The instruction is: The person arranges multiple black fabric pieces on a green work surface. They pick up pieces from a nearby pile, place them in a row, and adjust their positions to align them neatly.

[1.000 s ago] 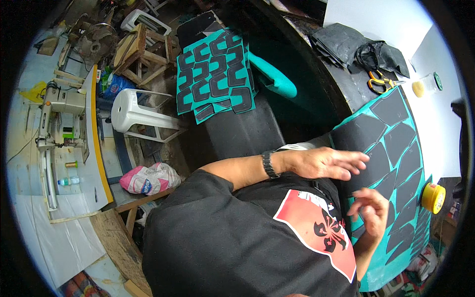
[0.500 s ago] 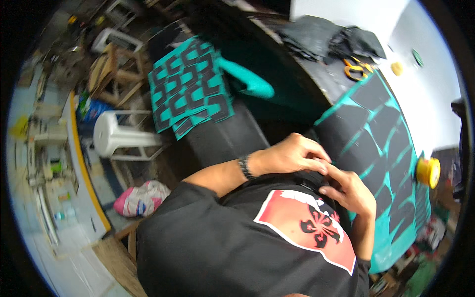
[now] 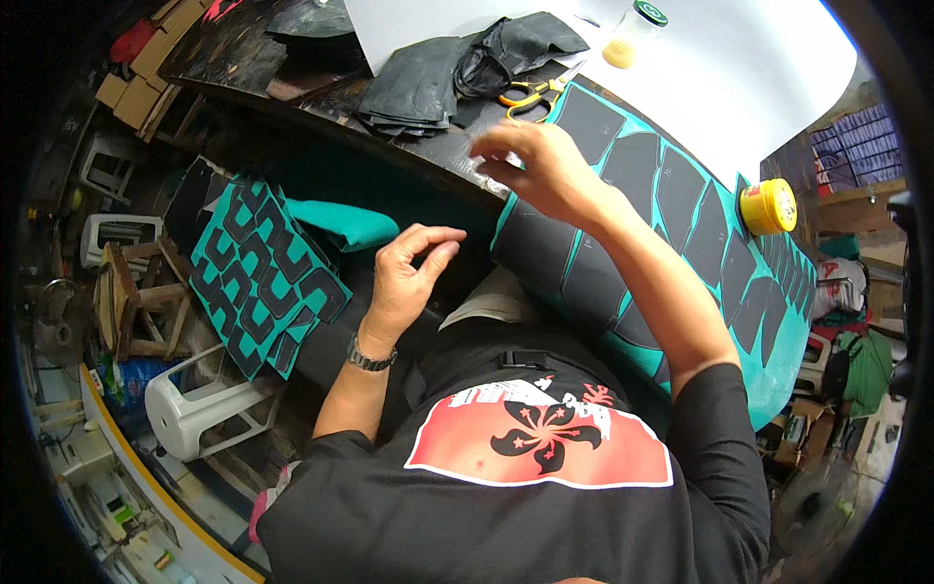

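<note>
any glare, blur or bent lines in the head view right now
Head view: the white sheet is bright, with little surface detail; head view: the yellow table edge bows along the fisheye rim and the picture's corners go black; head view: the left hand looks fairly sharp, while the far lower left is softer.

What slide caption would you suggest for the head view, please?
Left hand and right hand held apart near black panels on a teal sheet, with yellow-handled scissors and a yellow tub nearby.

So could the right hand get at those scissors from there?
Probably yes: the right hand looks close to the yellow-handled scissors, and nothing seems to lie over their grips.
</note>
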A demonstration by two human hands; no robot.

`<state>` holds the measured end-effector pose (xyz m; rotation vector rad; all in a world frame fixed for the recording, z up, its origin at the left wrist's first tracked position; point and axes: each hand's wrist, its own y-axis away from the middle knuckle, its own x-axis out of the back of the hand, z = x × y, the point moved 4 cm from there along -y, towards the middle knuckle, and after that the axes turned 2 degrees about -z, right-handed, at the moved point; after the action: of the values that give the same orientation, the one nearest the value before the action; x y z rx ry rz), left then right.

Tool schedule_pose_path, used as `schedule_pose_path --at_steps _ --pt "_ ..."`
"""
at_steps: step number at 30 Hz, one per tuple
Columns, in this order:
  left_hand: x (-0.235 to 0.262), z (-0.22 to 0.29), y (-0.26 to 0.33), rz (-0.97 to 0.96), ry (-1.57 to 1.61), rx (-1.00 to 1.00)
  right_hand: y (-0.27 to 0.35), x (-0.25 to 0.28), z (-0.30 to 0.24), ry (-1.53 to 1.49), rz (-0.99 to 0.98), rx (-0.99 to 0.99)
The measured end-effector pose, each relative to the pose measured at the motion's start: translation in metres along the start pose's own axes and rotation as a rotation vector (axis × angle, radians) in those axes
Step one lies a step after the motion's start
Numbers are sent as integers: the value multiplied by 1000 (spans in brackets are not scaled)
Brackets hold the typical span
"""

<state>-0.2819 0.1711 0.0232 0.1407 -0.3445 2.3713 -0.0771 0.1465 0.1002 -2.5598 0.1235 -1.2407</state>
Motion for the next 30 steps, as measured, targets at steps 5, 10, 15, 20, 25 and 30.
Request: schedule_pose_path --at_steps 5,10,15,20,25,30 --pt "18 2 -36 147 -157 -146 -76 -43 26 318 95 200" --pt "45 -2 -68 289 -262 -245 -107 -64 40 456 15 182" --pt "62 -11 -94 320 -340 -286 -106 -59 46 321 -35 182" --pt "71 -21 -108 340 -352 -269 -104 -50 56 150 7 225" --pt "69 -28 -109 348 -397 -279 -98 -54 47 320 26 265" --pt "61 -27 -112 346 -460 -378 -94 -66 37 483 59 218"
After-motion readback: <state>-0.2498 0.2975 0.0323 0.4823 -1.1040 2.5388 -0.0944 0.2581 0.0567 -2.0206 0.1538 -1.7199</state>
